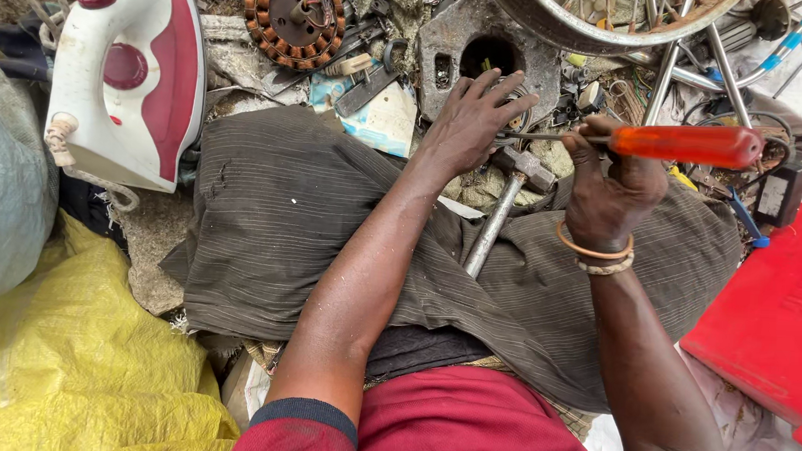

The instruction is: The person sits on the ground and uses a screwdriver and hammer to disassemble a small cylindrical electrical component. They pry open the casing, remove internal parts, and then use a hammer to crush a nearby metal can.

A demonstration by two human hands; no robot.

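Just above the hammer [509, 196] lying on the striped cloth [273, 219], the left hand [472, 119] spreads open, fingers pressing a small metal part I cannot make out. Right of the hammer, the right hand [607, 186] is closed around an orange-handled screwdriver [675, 144], its tip at that part; the prying looks under way, nothing freed yet. Scrap crowds beyond the hammer, an iron [130, 74] lies far left, a red case [775, 327] right.
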